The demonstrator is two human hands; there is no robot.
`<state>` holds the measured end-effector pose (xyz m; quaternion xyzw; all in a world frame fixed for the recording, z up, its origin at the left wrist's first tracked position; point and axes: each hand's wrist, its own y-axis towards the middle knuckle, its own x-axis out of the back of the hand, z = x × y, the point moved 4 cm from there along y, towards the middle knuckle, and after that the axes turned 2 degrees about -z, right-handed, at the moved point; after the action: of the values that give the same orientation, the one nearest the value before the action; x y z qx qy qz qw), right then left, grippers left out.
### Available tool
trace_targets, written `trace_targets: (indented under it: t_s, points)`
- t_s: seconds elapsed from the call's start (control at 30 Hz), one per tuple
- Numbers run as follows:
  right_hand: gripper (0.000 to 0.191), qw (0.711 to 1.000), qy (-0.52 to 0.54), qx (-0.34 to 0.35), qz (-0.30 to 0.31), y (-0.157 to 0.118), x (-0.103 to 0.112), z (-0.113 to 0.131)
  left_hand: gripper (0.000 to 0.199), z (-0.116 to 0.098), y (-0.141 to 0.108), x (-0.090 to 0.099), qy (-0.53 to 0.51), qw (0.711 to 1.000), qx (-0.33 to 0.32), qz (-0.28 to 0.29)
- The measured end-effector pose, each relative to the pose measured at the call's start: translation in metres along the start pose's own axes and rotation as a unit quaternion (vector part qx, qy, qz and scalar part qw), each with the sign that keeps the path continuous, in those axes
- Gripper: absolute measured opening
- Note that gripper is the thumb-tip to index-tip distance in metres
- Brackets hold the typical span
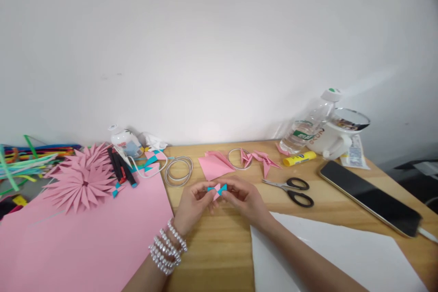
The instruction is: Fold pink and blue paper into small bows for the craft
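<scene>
In the head view, the left hand (191, 200) and the right hand (248, 197) meet above the table (212, 260), with a small pink-and-blue paper piece (217, 190) between them. The left thumb and fingers pinch its left end and the right thumb and fingers its right end; the other fingers are curled behind and partly hidden. Pearl bracelets (167, 248) circle the left wrist.

Just beyond the hands lies a folded pink sheet (215, 165), and beside it a thin ring (228, 159) and a pink folded shape (266, 160). Scissors (289, 186) lie near the right hand, their blades toward it. Farther right are a glue stick (299, 159), a water bottle (301, 134), a mug (327, 138) and a phone (371, 198) with a cable plugged in. A white sheet (328, 255) lies beneath the right forearm.

On the left, two or more silvery rings (166, 175) lie beside a large pink sheet (102, 246), which bears spiky paper flowers (84, 189) and markers (118, 164). A white bottle (125, 140) stands behind the markers, near the wall (212, 54).
</scene>
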<state>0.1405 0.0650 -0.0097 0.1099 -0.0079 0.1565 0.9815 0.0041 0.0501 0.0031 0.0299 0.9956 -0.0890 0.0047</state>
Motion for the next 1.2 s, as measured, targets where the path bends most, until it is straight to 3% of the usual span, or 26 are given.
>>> trace_targets:
  t_s: [0.13,0.3,0.53,0.73,1.2]
  points:
    - [0.032,0.999,0.028,-0.024,-0.002,-0.001,-0.001,-0.006,0.027,-0.002,0.0,0.002,0.006,1.0,0.001,0.012]
    - [0.022,0.999,0.032,-0.034,-0.004,0.0,-0.002,-0.011,0.026,-0.001,0.001,0.004,0.03,0.999,0.003,0.013]
    - [0.023,0.991,0.078,-0.107,0.026,0.002,-0.003,-0.014,0.027,0.005,0.002,0.003,0.032,0.999,0.021,0.017]
    - [0.029,0.989,0.096,-0.109,0.023,0.002,-0.004,-0.01,0.027,0.005,0.002,0.006,0.024,0.999,0.039,0.009]
    - [0.028,0.985,0.097,-0.141,0.013,0.003,-0.001,-0.012,0.027,0.005,0.001,0.0,0.012,0.999,-0.021,0.027]
